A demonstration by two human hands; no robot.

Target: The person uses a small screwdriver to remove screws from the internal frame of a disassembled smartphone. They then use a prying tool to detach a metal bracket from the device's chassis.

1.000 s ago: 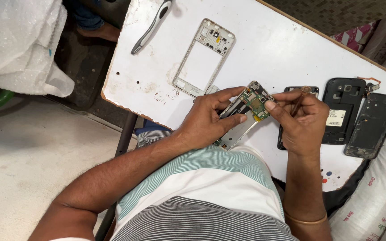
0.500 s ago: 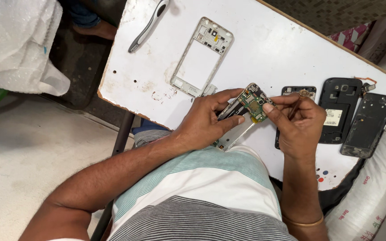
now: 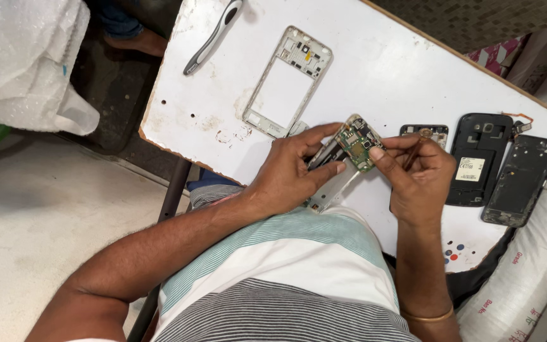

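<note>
1. head view shows one white table (image 3: pixel 375 69), and on it one white phone frame (image 3: pixel 286 82) with an empty rectangular opening, lying near the far edge.
2. two dark phone bodies lie at the right side: one black back housing (image 3: pixel 479 158) with a small white rectangular label in its middle, and just beside it one dark open shell (image 3: pixel 523 180). one smaller dark part (image 3: pixel 425 131) is partly hidden behind the right hand.
3. one grey and white tool (image 3: pixel 213 37) lies at the far left corner of the table.
4. white woven sacks (image 3: pixel 527 285) with printed writing stand at the right, and one white plastic bundle (image 3: pixel 20 57) is at the far left.
5. the left hand (image 3: pixel 289 174) holds one green circuit board (image 3: pixel 357 140) above the near table edge, its fingers curled and pinching the board together with a grey phone part.
6. the right hand (image 3: pixel 419 177) is bent at the wrist, its fingers pressed together around a thin brown stick (image 3: pixel 413 149), the thumb touching the board.
</note>
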